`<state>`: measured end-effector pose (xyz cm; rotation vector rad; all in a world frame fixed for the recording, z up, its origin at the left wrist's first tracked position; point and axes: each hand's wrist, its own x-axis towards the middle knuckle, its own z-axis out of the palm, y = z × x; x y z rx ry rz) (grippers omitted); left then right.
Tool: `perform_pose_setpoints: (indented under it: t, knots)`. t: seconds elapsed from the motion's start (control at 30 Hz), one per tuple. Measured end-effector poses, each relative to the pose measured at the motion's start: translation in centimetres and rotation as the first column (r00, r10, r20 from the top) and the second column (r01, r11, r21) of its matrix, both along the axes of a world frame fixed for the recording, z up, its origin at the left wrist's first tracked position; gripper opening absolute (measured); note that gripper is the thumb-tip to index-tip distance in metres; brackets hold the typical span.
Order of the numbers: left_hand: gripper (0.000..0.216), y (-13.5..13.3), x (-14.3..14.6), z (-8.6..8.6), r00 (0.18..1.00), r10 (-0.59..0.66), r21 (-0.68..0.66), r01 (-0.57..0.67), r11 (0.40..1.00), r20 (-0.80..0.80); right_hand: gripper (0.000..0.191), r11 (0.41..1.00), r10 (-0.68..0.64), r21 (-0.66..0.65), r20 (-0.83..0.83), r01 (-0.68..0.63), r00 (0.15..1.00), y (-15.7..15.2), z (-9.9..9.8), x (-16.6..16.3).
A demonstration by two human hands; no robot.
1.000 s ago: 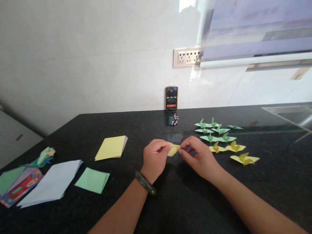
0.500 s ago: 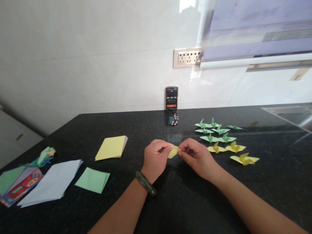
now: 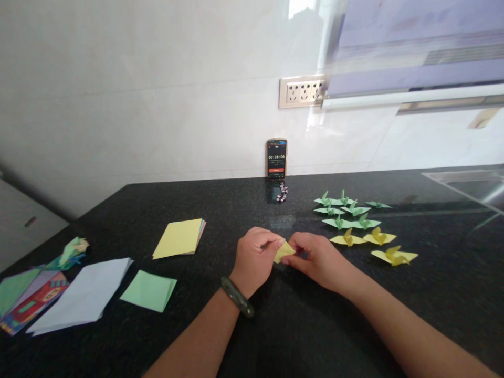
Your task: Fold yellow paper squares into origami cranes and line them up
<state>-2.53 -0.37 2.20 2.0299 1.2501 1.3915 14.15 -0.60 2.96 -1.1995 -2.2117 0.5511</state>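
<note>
A small folded piece of yellow origami paper [image 3: 284, 252] is held up between my two hands, above the black countertop. My left hand [image 3: 256, 255], with a dark green bangle [image 3: 237, 297] on its wrist, pinches the paper's left side between thumb and fingers. My right hand [image 3: 316, 258] grips its right edge, thumb in front. The fingers cover part of the folds. To the right of my right hand stand yellow paper cranes [image 3: 380, 237], and behind them several green paper cranes [image 3: 341, 222].
On the left lie a stack of yellow square paper [image 3: 178, 239], green sheets [image 3: 148, 290], white paper [image 3: 84, 296], a colourful printed packet [image 3: 37, 302] and crumpled paper pieces [image 3: 73, 251]. A phone [image 3: 276, 159] showing a timer leans on the wall, its beaded strap [image 3: 282, 192] on the countertop [image 3: 220, 336].
My right hand has shifted slightly down, its thumb lower on the paper. The yellow paper has turned and sits a little lower. My left hand keeps its pinch.
</note>
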Motion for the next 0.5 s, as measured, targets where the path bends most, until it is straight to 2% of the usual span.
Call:
perform_pose_setpoints:
  t: [0.1, 0.17, 0.27, 0.37, 0.5]
  knots:
    - [0.012, 0.1, -0.2, 0.2, 0.998, 0.038, -0.038, -0.036, 0.999, 0.059, 0.015, 0.988, -0.041, -0.151, -0.196, 0.011, 0.980, -0.1, -0.4, -0.5]
    - [0.012, 0.3, -0.3, 0.3, 0.991, 0.069, -0.067, -0.062, 0.996, 0.118, 0.022, 0.971, -0.083, -0.241, -0.357, -0.005, 0.930, 0.0, -0.8, -0.8]
    - [0.012, 0.4, -0.3, 0.3, 0.982, 0.069, -0.080, -0.056, 0.995, 0.178, 0.029, 0.958, -0.177, -0.287, -0.511, 0.028, 0.841, 0.3, -1.3, -1.2]
    - [0.012, 0.3, -0.1, 0.2, 0.976, 0.058, -0.084, -0.041, 0.996, 0.211, 0.030, 0.952, -0.256, -0.284, -0.548, 0.110, 0.796, 0.5, -1.4, -1.3]
    - [0.013, 0.0, 0.2, 0.0, 0.970, 0.040, -0.095, -0.017, 0.995, 0.240, 0.022, 0.954, -0.234, -0.276, -0.456, 0.114, 0.859, 0.2, -1.2, -1.4]
